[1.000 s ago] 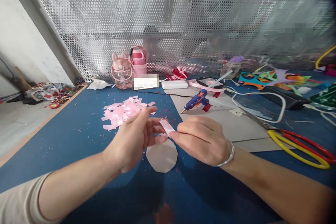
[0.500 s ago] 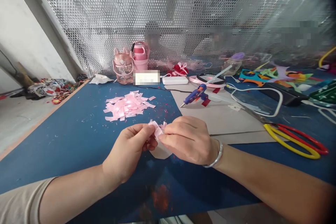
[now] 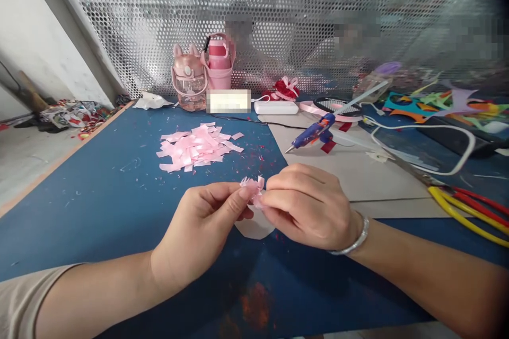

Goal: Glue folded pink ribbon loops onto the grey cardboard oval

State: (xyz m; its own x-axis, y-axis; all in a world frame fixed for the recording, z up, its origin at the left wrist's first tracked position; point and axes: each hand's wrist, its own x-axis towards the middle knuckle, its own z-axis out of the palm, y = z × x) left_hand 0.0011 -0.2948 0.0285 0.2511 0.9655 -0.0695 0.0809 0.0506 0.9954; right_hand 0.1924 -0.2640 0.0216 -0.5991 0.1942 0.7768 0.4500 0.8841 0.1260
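Note:
My left hand (image 3: 199, 228) and my right hand (image 3: 308, 206) meet above the blue table (image 3: 99, 206), both pinching a small folded piece of pink ribbon (image 3: 252, 186) between their fingertips. Just under the hands lies a pale rounded paper cutout (image 3: 254, 226), partly hidden by my fingers. A heap of cut pink ribbon strips (image 3: 196, 146) lies on the table beyond my left hand. My right wrist carries a silver bangle (image 3: 353, 238).
A blue glue gun (image 3: 314, 131) rests on grey card (image 3: 358, 175) to the right. Red and yellow scissors (image 3: 469, 201) lie at the right edge. Two pink bottles (image 3: 202, 71), a ribbon roll (image 3: 330, 108), white cable and coloured paper scraps line the back by the perforated metal wall.
The flat ribbon strip held by my right hand has been folded into a small bunch pinched by both hands. The view has shifted so the table's objects appear higher and closer.

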